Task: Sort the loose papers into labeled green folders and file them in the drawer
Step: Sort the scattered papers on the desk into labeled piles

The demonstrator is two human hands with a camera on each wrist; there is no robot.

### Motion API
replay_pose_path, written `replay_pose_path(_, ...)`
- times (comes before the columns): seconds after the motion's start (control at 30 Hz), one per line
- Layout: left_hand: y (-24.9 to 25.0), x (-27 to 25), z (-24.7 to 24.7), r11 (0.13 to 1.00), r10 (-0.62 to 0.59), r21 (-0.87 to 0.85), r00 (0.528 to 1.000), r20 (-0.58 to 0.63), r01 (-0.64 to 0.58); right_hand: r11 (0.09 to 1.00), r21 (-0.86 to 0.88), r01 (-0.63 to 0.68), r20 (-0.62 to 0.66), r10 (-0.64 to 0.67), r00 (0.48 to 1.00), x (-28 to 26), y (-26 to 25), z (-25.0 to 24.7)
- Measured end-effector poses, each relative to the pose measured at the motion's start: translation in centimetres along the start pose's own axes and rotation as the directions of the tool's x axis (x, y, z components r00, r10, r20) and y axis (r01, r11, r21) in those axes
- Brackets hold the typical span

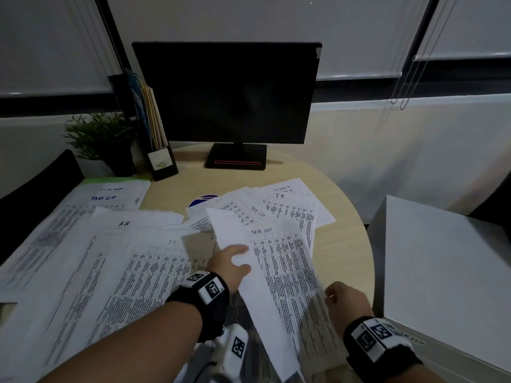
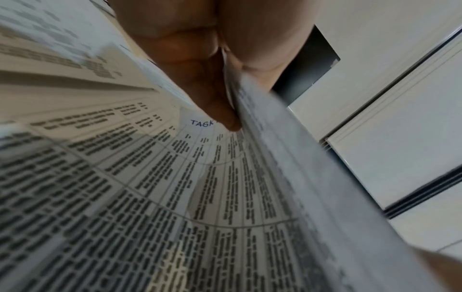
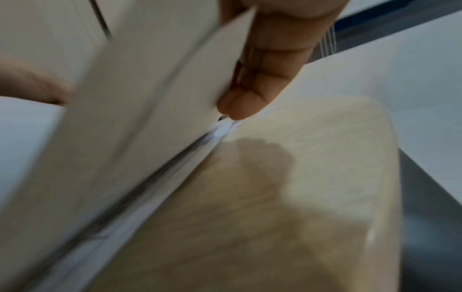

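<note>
I am holding a "TASK LIST" sheet (image 1: 272,261) lifted off the round desk (image 1: 345,244), above the scattered loose papers (image 1: 116,261). My left hand (image 1: 231,265) is pinching its left edge, thumb on top; the left wrist view is showing the fingers (image 2: 200,79) underneath. My right hand (image 1: 344,301) is clamping the lower right edge, fingers (image 3: 262,79) curled against its blank underside. A black file holder (image 1: 157,150) with upright folders is standing beside the monitor (image 1: 226,92). A white cabinet (image 1: 442,272) is sitting at the right.
</note>
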State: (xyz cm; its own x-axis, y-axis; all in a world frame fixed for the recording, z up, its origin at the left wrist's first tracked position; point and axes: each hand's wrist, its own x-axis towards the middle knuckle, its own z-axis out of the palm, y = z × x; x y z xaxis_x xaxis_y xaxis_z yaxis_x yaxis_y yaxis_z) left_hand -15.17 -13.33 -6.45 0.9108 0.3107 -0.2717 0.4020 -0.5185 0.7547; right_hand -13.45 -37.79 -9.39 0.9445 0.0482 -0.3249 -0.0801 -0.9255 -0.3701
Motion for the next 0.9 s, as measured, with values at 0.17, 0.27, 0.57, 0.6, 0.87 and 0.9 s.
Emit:
replay_pose_path(0.17, 1.2, -0.8, 2.3, 1.000, -0.016, 0.023, 0.995, 0.103, 0.014, 0.978, -0.045, 0.205, -0.081, -0.208, 0.975, -1.9, -2.2, -0.9)
replay_pose_path(0.27, 2.3, -1.3, 3.4, 0.994, -0.086, -0.058, 0.983, 0.164, 0.097, 0.944, -0.116, 0.308, -0.074, -0.318, 0.945, -3.8, -4.3, -0.9)
replay_pose_path(0.57, 3.7, -0.7, 3.9, 0.990, -0.135, -0.013, 0.979, 0.153, 0.138, 0.929, 0.042, 0.367, -0.012, -0.367, 0.930, -5.3, -5.5, -1.0)
replay_pose_path(0.6, 3.5, -0.7, 3.9, 0.991, -0.127, -0.033, 0.982, 0.143, 0.133, 0.932, 0.110, 0.346, -0.022, -0.346, 0.938, -5.0, -5.3, -0.7)
replay_pose_path(0.87, 1.6, 0.0, 1.6, 0.971, -0.230, -0.068, 0.973, 0.016, 0.231, 0.971, 0.235, -0.038, 0.028, 0.033, 0.999, -0.6, -0.2, -1.2)
replay_pose_path(0.9, 1.4, 0.1, 1.5, 0.969, -0.237, -0.076, 0.971, -0.002, 0.236, 0.984, 0.168, -0.057, 0.045, 0.050, 0.998, 0.0, 0.6, -1.2)
